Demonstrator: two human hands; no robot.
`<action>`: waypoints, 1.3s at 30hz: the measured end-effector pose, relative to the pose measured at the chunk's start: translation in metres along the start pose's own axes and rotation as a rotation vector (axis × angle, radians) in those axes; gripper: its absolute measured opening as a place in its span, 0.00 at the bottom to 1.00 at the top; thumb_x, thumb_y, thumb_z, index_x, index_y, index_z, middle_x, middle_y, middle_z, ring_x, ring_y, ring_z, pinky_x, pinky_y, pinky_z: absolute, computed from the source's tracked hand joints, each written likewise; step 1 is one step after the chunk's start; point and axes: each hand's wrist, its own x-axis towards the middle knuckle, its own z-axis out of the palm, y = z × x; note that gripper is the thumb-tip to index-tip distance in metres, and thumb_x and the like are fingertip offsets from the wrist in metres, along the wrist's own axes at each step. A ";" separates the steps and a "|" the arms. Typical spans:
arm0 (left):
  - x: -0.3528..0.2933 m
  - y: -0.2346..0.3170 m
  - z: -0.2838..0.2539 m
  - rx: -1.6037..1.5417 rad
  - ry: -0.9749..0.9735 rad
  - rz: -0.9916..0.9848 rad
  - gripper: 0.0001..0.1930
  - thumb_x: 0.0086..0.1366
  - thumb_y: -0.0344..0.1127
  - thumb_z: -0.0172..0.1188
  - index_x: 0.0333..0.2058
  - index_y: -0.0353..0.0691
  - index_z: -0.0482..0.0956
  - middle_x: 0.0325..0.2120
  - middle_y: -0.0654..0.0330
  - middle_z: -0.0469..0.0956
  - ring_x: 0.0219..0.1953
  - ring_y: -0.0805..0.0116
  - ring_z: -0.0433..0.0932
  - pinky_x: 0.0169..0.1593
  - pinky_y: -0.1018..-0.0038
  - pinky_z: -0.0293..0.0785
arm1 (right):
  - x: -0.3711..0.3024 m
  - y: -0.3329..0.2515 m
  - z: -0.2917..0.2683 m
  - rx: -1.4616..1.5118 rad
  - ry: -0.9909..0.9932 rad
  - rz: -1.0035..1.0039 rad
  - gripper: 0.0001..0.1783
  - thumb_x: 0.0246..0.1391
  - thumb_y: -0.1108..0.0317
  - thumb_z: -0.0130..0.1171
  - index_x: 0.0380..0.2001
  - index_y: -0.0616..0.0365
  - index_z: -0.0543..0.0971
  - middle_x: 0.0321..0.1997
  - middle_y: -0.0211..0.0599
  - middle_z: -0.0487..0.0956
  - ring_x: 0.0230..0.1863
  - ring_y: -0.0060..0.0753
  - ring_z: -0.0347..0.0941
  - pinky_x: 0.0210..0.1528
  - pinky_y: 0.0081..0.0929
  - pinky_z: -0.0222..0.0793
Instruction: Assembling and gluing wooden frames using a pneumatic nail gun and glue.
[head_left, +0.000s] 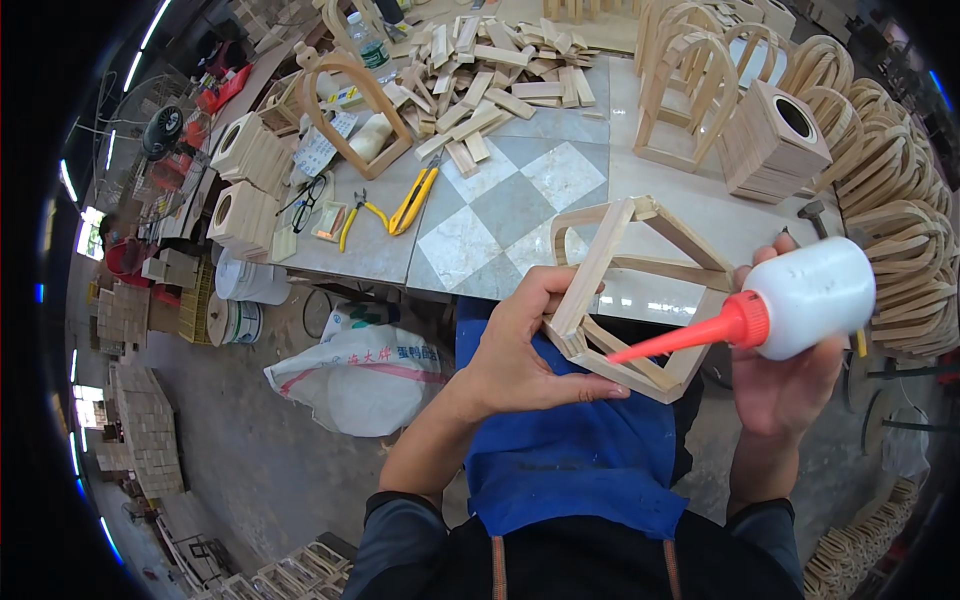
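Head view: an open frame of pale, unpainted wooden bars (597,262) is held tilted in the air, in front of the near edge of a grey-and-white tiled tabletop (560,175) and above a blue cloth apron (575,460).
Left hand: the frame is grasped at its left corner by the left hand (520,350), with the thumb laid along the lowest bar.
Right hand: a round white plastic bottle (815,298) is gripped by the right hand (785,390); how hard it is squeezed cannot be told.
Red nozzle: the long, tapered red plastic nozzle (690,335) is pointed left at the lower bars; whether wood is touched by the tip cannot be told.
Bottle risk: if the downward-slanted bottle is squeezed too hard, its contents could be spilled onto the left thumb or the apron.
Frame risk: since the frame appears to be supported by one hand only, it could be twisted, or its joints strained, by a hard push from the nozzle.
Tabletop: a yellow cutter knife (413,200) and a heap of pale wooden strips (490,80) are seen well apart from both hands.
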 end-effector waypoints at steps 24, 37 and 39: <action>0.001 0.005 0.004 0.016 -0.042 -0.087 0.47 0.41 0.33 0.89 0.61 0.33 0.73 0.55 0.53 0.77 0.53 0.61 0.80 0.60 0.69 0.75 | -0.007 -0.007 -0.035 -0.304 -0.422 -0.359 0.64 0.30 0.41 0.89 0.68 0.52 0.67 0.60 0.39 0.80 0.62 0.43 0.78 0.64 0.37 0.77; 0.003 0.003 0.007 0.091 -0.049 -0.037 0.48 0.39 0.34 0.90 0.59 0.35 0.74 0.45 0.61 0.75 0.41 0.70 0.72 0.48 0.76 0.71 | -0.010 -0.012 -0.039 -0.223 -0.455 -0.319 0.59 0.21 0.69 0.93 0.62 0.54 0.70 0.60 0.49 0.81 0.65 0.54 0.78 0.70 0.52 0.75; 0.002 0.005 0.007 0.087 -0.047 -0.088 0.47 0.40 0.37 0.89 0.60 0.33 0.74 0.54 0.53 0.78 0.52 0.61 0.80 0.58 0.69 0.75 | -0.008 -0.011 -0.042 -0.226 -0.469 -0.314 0.58 0.23 0.70 0.92 0.62 0.54 0.70 0.61 0.50 0.81 0.66 0.54 0.77 0.70 0.52 0.75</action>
